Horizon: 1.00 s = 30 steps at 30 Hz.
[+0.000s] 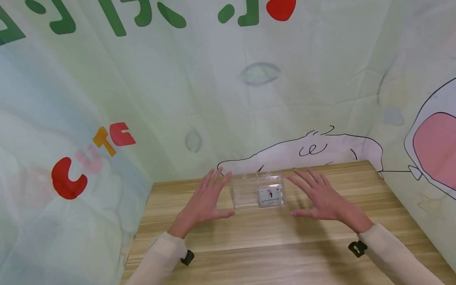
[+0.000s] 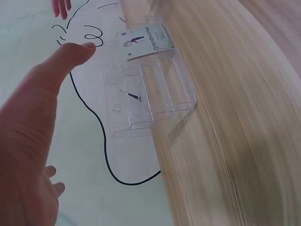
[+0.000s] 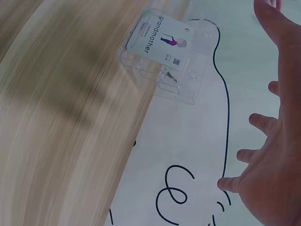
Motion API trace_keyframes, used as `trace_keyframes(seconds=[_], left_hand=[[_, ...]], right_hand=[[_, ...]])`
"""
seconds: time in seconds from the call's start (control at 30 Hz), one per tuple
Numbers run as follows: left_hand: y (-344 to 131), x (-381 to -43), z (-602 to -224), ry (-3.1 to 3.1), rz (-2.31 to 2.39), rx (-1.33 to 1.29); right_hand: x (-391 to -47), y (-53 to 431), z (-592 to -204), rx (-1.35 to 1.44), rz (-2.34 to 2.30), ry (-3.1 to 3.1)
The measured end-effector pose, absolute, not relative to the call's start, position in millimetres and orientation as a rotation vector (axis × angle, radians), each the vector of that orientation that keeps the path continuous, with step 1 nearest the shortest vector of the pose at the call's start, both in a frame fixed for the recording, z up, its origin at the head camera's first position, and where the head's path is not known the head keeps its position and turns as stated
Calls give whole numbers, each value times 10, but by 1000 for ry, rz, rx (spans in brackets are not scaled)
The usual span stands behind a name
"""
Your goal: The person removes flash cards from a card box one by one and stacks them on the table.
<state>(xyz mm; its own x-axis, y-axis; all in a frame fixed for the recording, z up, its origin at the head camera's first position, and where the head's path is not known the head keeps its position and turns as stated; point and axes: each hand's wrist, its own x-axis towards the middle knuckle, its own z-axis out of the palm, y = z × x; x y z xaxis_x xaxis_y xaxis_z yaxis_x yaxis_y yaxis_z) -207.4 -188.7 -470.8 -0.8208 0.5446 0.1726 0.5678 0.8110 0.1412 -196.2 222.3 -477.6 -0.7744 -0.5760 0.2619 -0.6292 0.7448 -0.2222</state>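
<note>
A clear plastic card holder (image 1: 245,194) with side-by-side compartments stands on the wooden table, close to its back edge. In its right compartment leans a white card (image 1: 270,196) printed "grandmother" with a small figure; the left compartment holds no card. My left hand (image 1: 206,198) hovers just left of the holder, fingers spread, apart from it. On the other side, my right hand (image 1: 322,198) is spread in the same way and also holds nothing. The left wrist view shows the holder's stepped clear tiers (image 2: 162,89), and the card (image 3: 160,40) appears tilted in the right wrist view.
Behind the wooden table (image 1: 249,245) hangs a pale printed cloth (image 1: 213,99) with green characters and a line drawing. Cloth also rises at the left and right sides, with colourful letters (image 1: 69,178) on the left and a pink balloon shape (image 1: 438,152) on the right.
</note>
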Motion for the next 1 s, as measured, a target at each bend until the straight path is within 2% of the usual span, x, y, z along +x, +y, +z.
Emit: trace_keyframes(seconds=[0.4, 1.0], left_hand=[[-1843, -2242, -4804, -2868, -661, -878], [-1782, -2384, -5190, -2704, -1087, -772]], right_hand=[[-2125, 2237, -4837, 967, 724, -2662], [-2137, 2142, -5219, 792, 1182, -2674]])
